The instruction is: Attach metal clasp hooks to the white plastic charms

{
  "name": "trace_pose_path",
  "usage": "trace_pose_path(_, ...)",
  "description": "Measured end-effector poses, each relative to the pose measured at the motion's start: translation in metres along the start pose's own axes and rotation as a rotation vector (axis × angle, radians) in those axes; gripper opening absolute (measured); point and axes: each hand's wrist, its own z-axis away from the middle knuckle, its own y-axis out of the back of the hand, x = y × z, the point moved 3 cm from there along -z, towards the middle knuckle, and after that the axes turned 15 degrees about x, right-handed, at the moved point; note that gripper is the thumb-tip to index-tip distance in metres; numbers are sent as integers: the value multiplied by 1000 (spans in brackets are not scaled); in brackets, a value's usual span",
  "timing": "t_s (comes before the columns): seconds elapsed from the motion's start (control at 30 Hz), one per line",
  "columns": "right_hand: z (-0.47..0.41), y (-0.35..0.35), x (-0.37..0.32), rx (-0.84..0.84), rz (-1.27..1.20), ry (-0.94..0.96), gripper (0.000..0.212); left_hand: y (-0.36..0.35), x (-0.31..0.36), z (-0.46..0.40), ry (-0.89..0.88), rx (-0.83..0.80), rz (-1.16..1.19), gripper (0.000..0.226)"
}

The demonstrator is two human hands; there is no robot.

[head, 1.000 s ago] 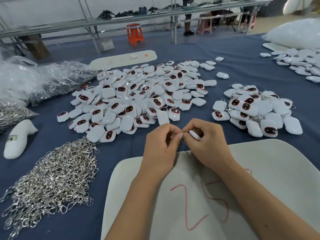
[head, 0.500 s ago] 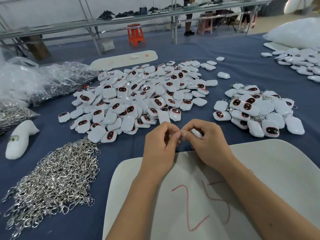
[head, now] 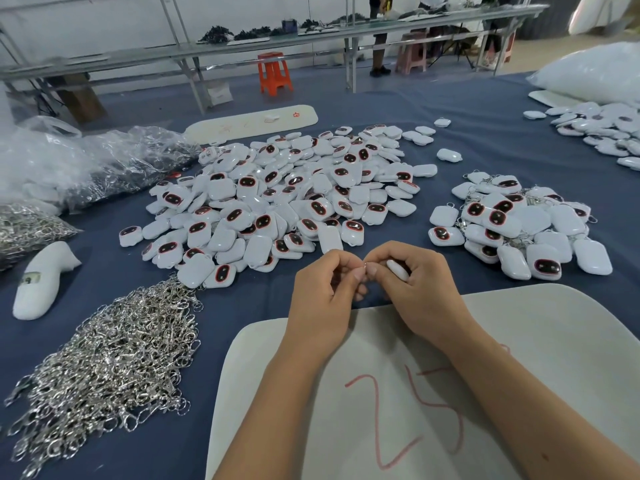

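My right hand (head: 414, 289) curls around one white plastic charm (head: 397, 270), which shows only as a white edge between its fingers. My left hand (head: 323, 292) pinches a small metal clasp hook (head: 363, 267) at the fingertips, and both hands meet thumb to thumb above the blue table. A big heap of loose white charms (head: 277, 199) with dark red-rimmed faces lies just behind my hands. A smaller pile of charms with hooks on them (head: 516, 226) lies to the right. A mound of silver clasp hooks (head: 107, 368) lies at the front left.
A white board marked 25 in red (head: 519, 341) lies under my forearms. At the left sit clear bags of hooks (head: 104, 164), a white moulded part (head: 41, 282) and another hook pile (head: 24, 230). More charms (head: 602, 129) lie at the far right, a long white board (head: 252, 123) behind.
My hands have stayed together at the same spot, with only small finger movements at the charm and hook. The piles have not moved.
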Motion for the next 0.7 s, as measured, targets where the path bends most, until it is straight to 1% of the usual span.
trace_pose_path(0.17, -1, -1, 1, -18, -34, -12, 20, 1, 1, -1, 31, -14, 58, 18)
trace_pose_path(0.33, -2, -1, 1, -37, -68, -15, 20, 0, 1, 1, 22, 8, 30, 21)
trace_pose_path(0.47, 0, -1, -1, -37, -74, 4, 19, -4, 4, 3, -15, 56, -19, 20)
trace_pose_path(0.7, 2, 1, -5, 57, -117, 65, 20, -13, 10, 8, -27, 193, 17, 23)
